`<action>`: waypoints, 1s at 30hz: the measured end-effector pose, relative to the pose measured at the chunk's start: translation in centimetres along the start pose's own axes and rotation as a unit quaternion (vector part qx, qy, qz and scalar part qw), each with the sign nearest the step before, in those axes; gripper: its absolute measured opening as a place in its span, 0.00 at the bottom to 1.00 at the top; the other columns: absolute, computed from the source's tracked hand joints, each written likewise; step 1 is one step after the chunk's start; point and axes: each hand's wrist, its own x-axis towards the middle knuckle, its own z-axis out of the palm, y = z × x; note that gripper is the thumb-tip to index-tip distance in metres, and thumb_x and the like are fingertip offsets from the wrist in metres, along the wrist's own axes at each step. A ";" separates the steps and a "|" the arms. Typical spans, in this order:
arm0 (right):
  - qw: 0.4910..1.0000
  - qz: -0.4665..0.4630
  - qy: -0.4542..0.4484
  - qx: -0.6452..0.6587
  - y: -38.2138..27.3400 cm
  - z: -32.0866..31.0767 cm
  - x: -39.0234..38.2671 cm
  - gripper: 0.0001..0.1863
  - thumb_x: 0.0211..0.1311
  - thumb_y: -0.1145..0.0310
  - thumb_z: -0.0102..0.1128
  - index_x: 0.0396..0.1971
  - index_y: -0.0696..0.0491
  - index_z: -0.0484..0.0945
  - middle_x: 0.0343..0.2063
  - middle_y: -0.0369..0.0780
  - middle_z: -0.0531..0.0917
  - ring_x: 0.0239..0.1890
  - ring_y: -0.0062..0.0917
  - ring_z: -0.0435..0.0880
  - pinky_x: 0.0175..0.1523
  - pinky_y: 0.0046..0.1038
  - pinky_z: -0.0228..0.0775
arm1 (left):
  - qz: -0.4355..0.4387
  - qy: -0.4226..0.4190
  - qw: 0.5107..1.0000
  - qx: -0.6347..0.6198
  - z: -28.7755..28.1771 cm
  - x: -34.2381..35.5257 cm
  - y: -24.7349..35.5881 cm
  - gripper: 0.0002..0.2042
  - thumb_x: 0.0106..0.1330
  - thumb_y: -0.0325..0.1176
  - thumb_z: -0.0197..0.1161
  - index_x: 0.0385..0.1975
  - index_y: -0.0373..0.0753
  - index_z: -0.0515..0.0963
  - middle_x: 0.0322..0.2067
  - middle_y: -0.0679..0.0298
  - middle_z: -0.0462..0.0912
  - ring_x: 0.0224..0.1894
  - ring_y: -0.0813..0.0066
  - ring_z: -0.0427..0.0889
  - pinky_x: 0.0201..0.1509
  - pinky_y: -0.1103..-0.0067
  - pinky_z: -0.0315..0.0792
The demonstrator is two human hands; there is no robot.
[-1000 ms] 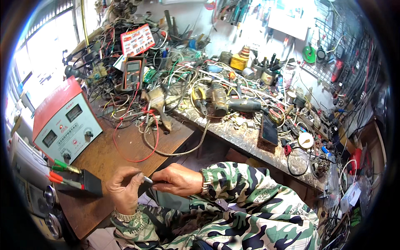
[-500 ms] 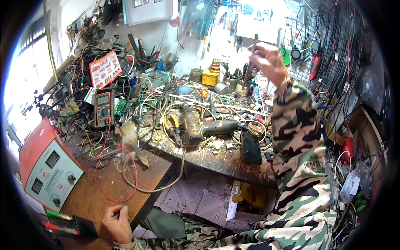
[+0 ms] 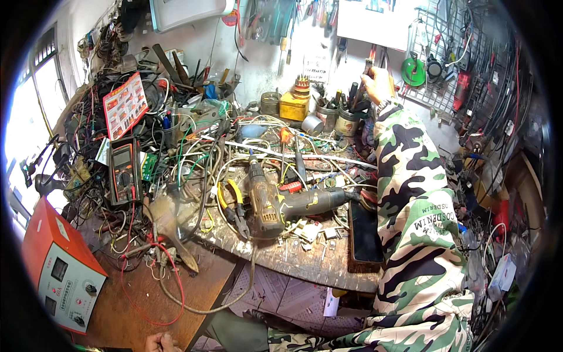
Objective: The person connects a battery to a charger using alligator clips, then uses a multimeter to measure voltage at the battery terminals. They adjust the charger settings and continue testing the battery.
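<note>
My right hand (image 3: 376, 83) is raised at the back right, its fingers closed on a slim tool (image 3: 369, 61) held upright in front of the wall, just above tins of tools (image 3: 345, 120). My left hand (image 3: 163, 343) is at the bottom edge by the brown wooden desk (image 3: 135, 281), fingers curled and mostly out of frame; what it holds is hidden. Between them lie a dusty cordless drill (image 3: 267, 205), yellow-handled pliers (image 3: 233, 211) and a black phone (image 3: 365, 234) among tangled wires.
A red-topped charger box (image 3: 67, 281) stands at left, below a multimeter (image 3: 123, 170) and heaps of cables and parts. A yellow container (image 3: 293, 107) sits at the back. A wire grid (image 3: 437, 94) with hanging tools is on the right wall, above more clutter.
My right hand has left my left hand and risen to the back right wall, now holding a slim tool. My left hand stays low. The view has tilted toward the bench.
</note>
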 end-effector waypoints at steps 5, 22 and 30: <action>0.998 0.039 -0.054 -0.014 1.2 0.9 -0.4 0.15 0.54 0.59 0.68 0.32 0.56 0.87 0.29 0.50 0.86 0.38 0.43 0.87 0.46 0.38 0.76 | -0.021 0.004 1.000 -0.012 0.3 0.1 -0.8 0.07 0.69 0.25 0.61 0.39 0.29 0.81 0.27 0.59 0.83 0.22 0.77 0.77 0.26 0.81 0.71; 0.979 -0.036 -0.015 -0.201 8.3 6.0 2.4 0.18 0.56 0.56 0.67 0.29 0.59 0.83 0.31 0.52 0.85 0.39 0.51 0.84 0.43 0.46 0.74 | 0.042 0.006 0.998 -0.045 1.7 0.5 -1.1 0.05 0.64 0.17 0.60 0.38 0.27 0.80 0.25 0.58 0.84 0.20 0.81 0.79 0.24 0.84 0.73; 0.953 -0.087 -0.003 -0.289 5.1 3.3 -1.3 0.22 0.56 0.53 0.69 0.36 0.57 0.75 0.37 0.53 0.83 0.43 0.51 0.82 0.46 0.47 0.73 | 0.134 -0.032 0.987 -0.077 1.5 0.2 -1.3 0.07 0.68 0.19 0.56 0.42 0.27 0.80 0.30 0.53 0.87 0.23 0.75 0.84 0.27 0.81 0.77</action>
